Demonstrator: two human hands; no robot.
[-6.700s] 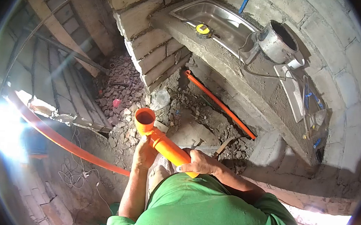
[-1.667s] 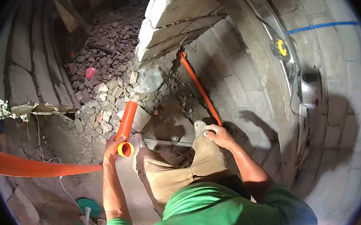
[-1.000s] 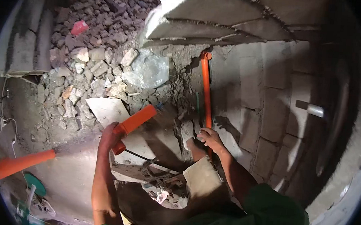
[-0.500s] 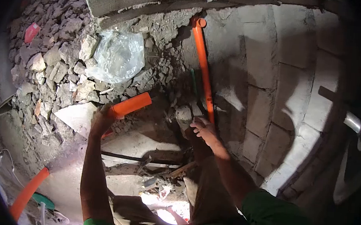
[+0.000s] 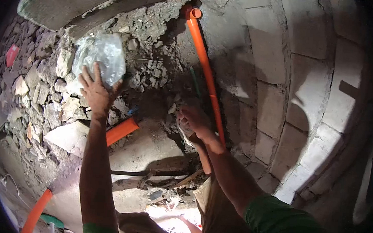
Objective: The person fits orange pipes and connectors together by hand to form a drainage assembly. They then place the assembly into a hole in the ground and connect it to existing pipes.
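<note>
My left hand is open over the clear plastic bag, fingers spread across its lower edge. Below that hand, a short orange pipe lies on the ground, partly behind my left forearm. My right hand is low beside my foot, its fingers curled inward; whatever they hold, if anything, is hidden. To the right of that hand runs a long orange pipe along the wall base, with an open round socket at its far end.
Broken stones and rubble cover the left side. A block wall rises on the right, and a concrete slab overhangs the top. Another orange pipe stands at lower left. A flat pale slab lies by my left forearm.
My left hand has let go of the short orange pipe and moved up to the plastic bag. My right hand has moved slightly up and left, its fingers now more curled. The view has shifted.
</note>
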